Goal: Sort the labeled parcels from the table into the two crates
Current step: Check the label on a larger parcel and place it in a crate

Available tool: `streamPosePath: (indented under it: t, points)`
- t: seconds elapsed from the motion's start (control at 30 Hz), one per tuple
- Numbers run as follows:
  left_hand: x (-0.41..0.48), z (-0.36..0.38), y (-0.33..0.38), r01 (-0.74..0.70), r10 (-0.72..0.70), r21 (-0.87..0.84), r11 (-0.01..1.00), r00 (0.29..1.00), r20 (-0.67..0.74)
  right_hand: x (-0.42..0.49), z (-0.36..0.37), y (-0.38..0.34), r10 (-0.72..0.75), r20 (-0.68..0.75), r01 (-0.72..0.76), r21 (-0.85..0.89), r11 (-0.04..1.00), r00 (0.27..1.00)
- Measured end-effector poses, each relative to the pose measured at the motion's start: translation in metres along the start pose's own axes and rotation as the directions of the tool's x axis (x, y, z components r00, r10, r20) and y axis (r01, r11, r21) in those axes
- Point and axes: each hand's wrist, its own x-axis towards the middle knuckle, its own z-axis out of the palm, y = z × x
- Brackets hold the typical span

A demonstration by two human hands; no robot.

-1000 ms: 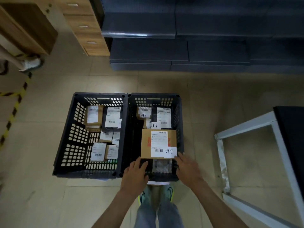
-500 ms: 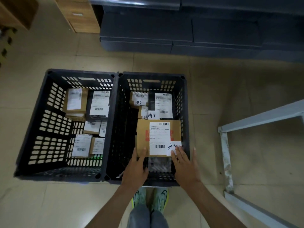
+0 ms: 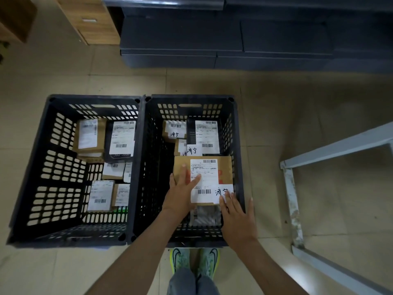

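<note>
- The left hand [image 3: 182,189] lies palm down on the brown cardboard parcel [image 3: 225,170], with its fingers [image 3: 196,178] straight and slightly parted. They hold nothing, and the thumb sits at the parcel's left edge.
- The right hand [image 3: 236,216] is also flat, with its fingers [image 3: 228,196] spread wide. The fingertips touch the parcel's near right corner, on a white slip with handwritten characters [image 3: 221,191]. The outermost finger reaches over the rim of the right crate [image 3: 189,98].
- The parcel lies inside the right crate, under both sets of fingertips, label side up. A printed white label [image 3: 207,167] shows between the two hands.
- Just below the right fingers, a grey plastic bag [image 3: 205,217] shows from under the parcel's near edge.
- Beyond the fingertips, at the far end of the same crate, lie more labelled parcels [image 3: 207,135], two of them with the same handwritten slips.
- To the left of the left hand stands the left crate [image 3: 63,171], touching the right one side by side. It holds several small labelled boxes [image 3: 89,135].
- To the right of the right hand, well apart, is a pale metal table frame [image 3: 291,188].
- Behind the wrists, the person's green shoes [image 3: 180,258] stand on the tiled floor [image 3: 265,124].
- Far beyond the crates are stacked dark grey boxes [image 3: 212,39] and a wooden drawer unit [image 3: 93,20].
</note>
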Motion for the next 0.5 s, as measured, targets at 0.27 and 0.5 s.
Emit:
streamPosePath:
  t: [0.27, 0.5]
  points:
    - [-0.011, -0.014, 0.003, -0.027, 0.032, 0.214, 0.977, 0.999, -0.023, -0.010, 0.000, 0.003, -0.032, -0.067, 0.039, 0.107, 0.993, 0.997]
    - [-0.096, -0.058, 0.020, -0.078, 0.106, 0.229, 0.970, 0.988, -0.115, -0.098, -0.069, 0.008, 0.051, -0.062, -0.033, 0.272, 0.962, 0.997]
